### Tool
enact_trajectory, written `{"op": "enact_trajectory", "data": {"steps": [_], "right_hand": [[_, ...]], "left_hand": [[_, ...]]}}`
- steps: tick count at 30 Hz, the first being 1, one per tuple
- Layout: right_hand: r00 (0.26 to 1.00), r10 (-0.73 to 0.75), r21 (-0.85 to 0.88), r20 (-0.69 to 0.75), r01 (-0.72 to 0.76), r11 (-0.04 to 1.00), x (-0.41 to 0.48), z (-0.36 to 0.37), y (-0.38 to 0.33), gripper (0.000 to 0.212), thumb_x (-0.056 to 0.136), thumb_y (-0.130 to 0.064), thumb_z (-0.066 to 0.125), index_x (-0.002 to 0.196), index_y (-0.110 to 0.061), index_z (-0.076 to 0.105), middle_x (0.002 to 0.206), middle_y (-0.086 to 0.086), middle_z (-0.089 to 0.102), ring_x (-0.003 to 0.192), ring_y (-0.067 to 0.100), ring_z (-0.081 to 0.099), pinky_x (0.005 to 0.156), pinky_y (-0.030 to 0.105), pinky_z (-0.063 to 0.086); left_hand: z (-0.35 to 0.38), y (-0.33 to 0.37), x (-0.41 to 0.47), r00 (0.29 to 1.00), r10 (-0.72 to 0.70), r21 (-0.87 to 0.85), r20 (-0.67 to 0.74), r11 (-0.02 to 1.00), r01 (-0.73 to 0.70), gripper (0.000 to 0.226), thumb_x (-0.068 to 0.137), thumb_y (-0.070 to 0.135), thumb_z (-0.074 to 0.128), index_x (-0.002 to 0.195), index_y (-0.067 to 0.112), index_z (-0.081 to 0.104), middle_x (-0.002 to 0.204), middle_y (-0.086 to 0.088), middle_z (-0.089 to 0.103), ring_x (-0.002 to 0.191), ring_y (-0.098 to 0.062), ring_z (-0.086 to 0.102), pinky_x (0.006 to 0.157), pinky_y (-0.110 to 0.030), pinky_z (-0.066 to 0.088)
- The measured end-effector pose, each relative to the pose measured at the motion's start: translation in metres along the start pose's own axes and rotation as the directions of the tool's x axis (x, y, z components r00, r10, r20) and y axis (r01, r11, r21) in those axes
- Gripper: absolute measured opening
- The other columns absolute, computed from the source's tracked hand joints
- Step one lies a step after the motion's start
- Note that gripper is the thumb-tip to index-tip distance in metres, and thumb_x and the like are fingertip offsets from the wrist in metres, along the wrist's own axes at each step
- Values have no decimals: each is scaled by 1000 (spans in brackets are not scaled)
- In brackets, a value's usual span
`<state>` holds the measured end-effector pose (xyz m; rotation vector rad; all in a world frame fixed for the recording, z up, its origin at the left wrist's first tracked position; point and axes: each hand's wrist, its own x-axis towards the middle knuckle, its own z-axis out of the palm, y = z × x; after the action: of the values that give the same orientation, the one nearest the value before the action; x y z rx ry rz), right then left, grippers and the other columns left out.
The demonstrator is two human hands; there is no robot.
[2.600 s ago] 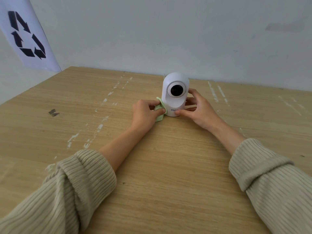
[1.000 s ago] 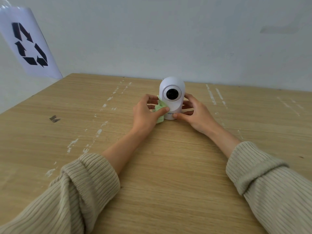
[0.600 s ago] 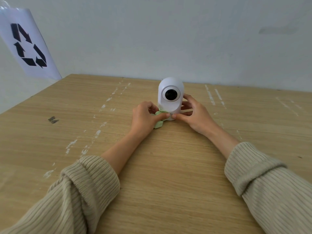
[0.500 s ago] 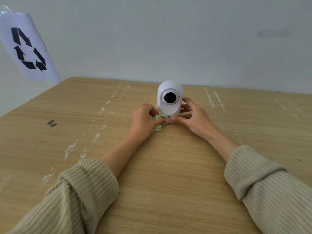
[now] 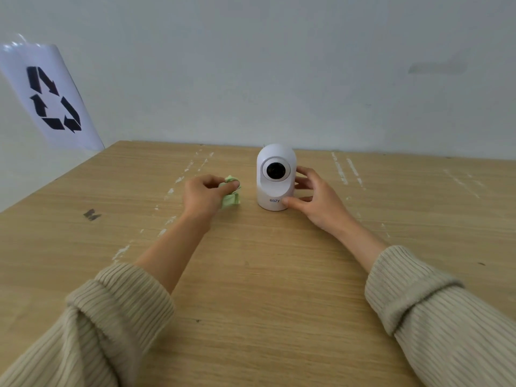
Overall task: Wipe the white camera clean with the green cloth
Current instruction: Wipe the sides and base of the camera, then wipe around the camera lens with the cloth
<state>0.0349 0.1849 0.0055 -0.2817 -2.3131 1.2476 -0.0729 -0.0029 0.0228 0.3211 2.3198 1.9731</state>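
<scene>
The white camera (image 5: 275,180) stands upright on the wooden table (image 5: 251,289), its dark round lens facing me. My right hand (image 5: 312,198) is at its right side, thumb touching the base and fingers spread around the body. My left hand (image 5: 205,195) is a short way to the left of the camera, apart from it, with the crumpled green cloth (image 5: 231,195) pinched between thumb and fingers. The cloth hangs down to about the tabletop.
A white sheet with a black recycling symbol (image 5: 53,101) hangs at the far left, beyond the table's left edge. A pale wall (image 5: 279,65) runs right behind the table's far edge. White scuff marks (image 5: 170,191) streak the wood.
My left hand has drawn the green cloth away from the camera's base to the left, leaving a gap. My right hand stays at the camera's right side. The view has tilted slightly.
</scene>
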Motion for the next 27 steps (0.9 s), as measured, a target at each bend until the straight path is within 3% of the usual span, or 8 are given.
{"op": "enact_trajectory", "data": {"steps": [4,10,14,17,20,23,25,27], "right_hand": [[949,-165,34,-268,180,983,-25,-5,-25,34,77,-27,67,108,-17,57,110,-2,60,104,12,53,76,30,49],[934,-354,-153,-43,344,926,-62,4,-40,47,65,-52,74,94,-18,60,96,-4,58,94,12,55,67,21,47],[926,-368,-142,-85,355,924,-63,0,-41,27,72,-31,78,82,-11,63,89,1,61,87,15,57,66,32,52],[953,-301,-54,-44,299,953,-63,-5,-42,12,76,-16,77,78,-9,67,93,2,63,88,13,60,72,32,54],[988,-143,226,54,128,966,-61,-9,-46,7,78,-10,73,75,-10,67,107,-1,63,97,5,61,82,19,52],[988,-47,567,147,-45,822,-55,-10,-51,15,80,-5,68,69,-12,61,113,5,68,106,13,63,88,20,50],[982,20,710,189,-151,688,-49,-13,-52,19,76,-5,69,65,-13,56,93,4,73,85,17,66,72,25,53],[980,90,716,180,-193,671,-43,-16,-51,20,74,-7,67,62,-15,53,67,-2,66,61,12,58,53,23,47]], "left_hand": [[7,14,-33,991,30,-132,127,991,-13,18,69,19,82,76,11,67,68,-1,59,58,-9,56,55,-18,42],[24,22,-66,931,-48,-414,362,886,207,18,77,12,74,75,12,57,74,-6,63,57,-11,66,54,-21,51],[28,22,-74,897,-77,-440,436,851,287,18,81,14,71,75,13,55,80,-7,67,70,-16,68,67,-25,57],[24,21,-72,905,-91,-379,415,887,263,16,80,17,72,77,14,56,85,-5,68,73,-14,66,74,-26,56],[20,20,-68,912,-83,-344,402,909,235,15,81,15,71,81,13,57,87,-6,68,71,-12,66,70,-24,57],[19,22,-65,880,-53,-399,472,877,267,10,86,8,63,80,12,57,81,-5,68,64,-10,67,63,-20,57],[16,23,-63,847,-32,-467,530,823,323,11,87,4,59,78,10,59,76,-3,71,65,-10,70,64,-20,58],[13,22,-58,808,-6,-475,589,807,352,4,82,5,63,79,8,64,78,-4,74,71,-13,73,70,-22,59]]}}
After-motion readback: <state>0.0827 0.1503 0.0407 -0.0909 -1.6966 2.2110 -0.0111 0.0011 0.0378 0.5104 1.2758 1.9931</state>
